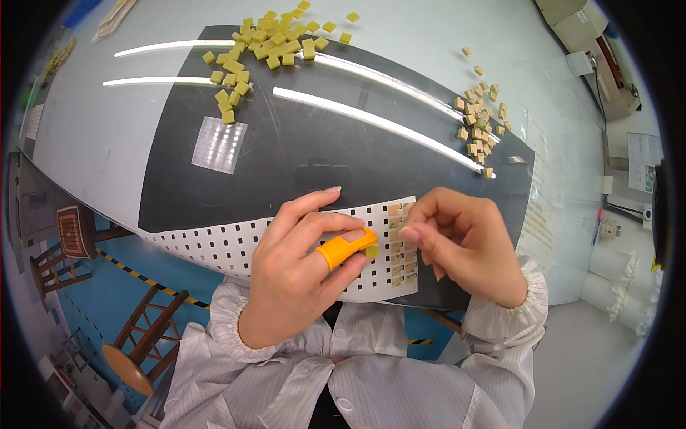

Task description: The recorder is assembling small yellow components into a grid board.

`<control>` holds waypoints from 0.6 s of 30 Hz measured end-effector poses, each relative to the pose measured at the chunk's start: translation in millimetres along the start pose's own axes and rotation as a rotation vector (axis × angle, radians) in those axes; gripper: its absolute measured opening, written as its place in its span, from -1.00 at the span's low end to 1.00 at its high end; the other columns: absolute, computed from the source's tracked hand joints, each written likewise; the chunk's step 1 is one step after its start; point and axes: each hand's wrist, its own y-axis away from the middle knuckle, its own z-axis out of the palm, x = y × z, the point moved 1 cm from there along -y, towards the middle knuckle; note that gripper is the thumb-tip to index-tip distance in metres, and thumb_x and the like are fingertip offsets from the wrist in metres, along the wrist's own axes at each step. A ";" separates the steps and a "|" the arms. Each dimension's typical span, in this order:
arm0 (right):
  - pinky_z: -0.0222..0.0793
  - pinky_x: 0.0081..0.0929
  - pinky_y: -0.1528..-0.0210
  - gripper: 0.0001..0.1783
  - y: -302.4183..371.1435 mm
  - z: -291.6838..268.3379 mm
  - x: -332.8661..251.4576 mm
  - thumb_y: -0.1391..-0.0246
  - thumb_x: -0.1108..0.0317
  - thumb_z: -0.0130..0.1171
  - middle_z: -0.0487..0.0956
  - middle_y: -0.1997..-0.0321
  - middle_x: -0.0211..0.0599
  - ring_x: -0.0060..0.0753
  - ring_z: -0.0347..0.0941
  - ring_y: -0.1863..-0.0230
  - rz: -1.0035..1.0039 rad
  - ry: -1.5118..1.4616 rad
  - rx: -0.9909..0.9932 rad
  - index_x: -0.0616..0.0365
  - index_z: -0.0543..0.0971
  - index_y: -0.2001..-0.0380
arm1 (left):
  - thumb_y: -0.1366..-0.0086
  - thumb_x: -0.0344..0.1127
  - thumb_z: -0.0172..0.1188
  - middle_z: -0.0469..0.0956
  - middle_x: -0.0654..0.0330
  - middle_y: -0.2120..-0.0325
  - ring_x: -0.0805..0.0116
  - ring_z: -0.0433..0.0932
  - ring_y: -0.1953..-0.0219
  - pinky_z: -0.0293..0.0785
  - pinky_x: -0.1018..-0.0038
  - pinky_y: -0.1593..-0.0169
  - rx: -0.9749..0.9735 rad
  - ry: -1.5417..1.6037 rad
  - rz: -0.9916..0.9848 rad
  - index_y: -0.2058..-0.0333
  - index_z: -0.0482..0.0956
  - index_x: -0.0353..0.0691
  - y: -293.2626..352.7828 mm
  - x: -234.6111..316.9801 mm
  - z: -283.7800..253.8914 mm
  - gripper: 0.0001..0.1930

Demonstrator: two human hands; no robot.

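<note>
A white strip [236,243] with rows of small dark square holes lies along the table's near edge. Over it, my left hand [293,268] wears an orange finger sleeve [343,248] with a pointed tip. Between that tip and my thumb is a small yellow-green block [371,251], pinched just above the strip or against it. Small tan pieces [395,247] sit in columns at the strip's right end. My right hand [464,239] hovers at that end, thumb and fingers drawn together. Whatever its fingertips may hold is too small to make out.
A dark mat [321,157] covers the table's middle. Many yellow-green blocks [264,43] are heaped at its far left, near a clear gridded square [219,145]. Small tan blocks [479,121] lie scattered at the far right. Wooden stools [139,343] stand on the floor at left.
</note>
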 end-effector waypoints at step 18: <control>0.42 -0.43 0.46 -0.84 2.4 28.3 17.2 0.03 0.53 0.32 0.52 0.44 -0.26 -0.29 0.50 0.50 -0.460 0.543 0.427 0.25 0.58 0.34 | 0.08 -0.50 0.42 0.61 0.19 0.21 0.04 0.51 -0.05 0.51 0.25 0.03 -0.031 -0.039 0.039 0.35 0.64 -0.33 2.5 4.2 -5.9 -0.75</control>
